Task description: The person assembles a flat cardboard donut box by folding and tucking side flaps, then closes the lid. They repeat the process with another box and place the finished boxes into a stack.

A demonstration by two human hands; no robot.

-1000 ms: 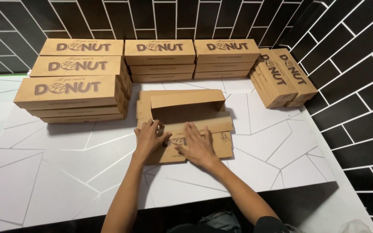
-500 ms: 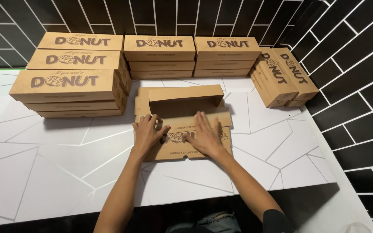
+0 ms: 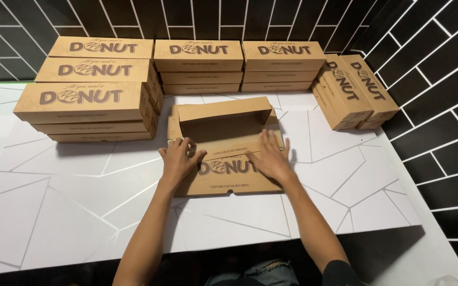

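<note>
Head view looks straight down at a white table (image 3: pixel 70 212) with thin grey crack-like lines, set into a corner of black tiled wall (image 3: pixel 430 69). In the middle sits a half-folded brown cardboard box (image 3: pixel 223 132), its tray part standing open at the back and its printed lid flap (image 3: pixel 229 172) lying flat toward the person. Both hands are down on that flap. The left hand (image 3: pixel 178 159) rests on the flap's left end, fingers loosely spread and curled a bit over the edge near the tray's front wall, so its grip is open, not pinching anything. The right hand (image 3: pixel 270 158) lies flat on the right part of the flap, palm down, fingers fanned out and pointing to the tray, grip also spread and just pressing on the card. Around the box there are finished boxes all over: a left stack (image 3: pixel 88 106) in stepped layers just beside the open box, a middle stack (image 3: pixel 200 66) against the wall behind it, another stack (image 3: pixel 284 63) right next to that one, and a right pile (image 3: pixel 353 90) turned at an angle in the corner, near the wall. Both forearms come up from the bottom edge, and a bit of dark clothing shows below the table's front edge.
</note>
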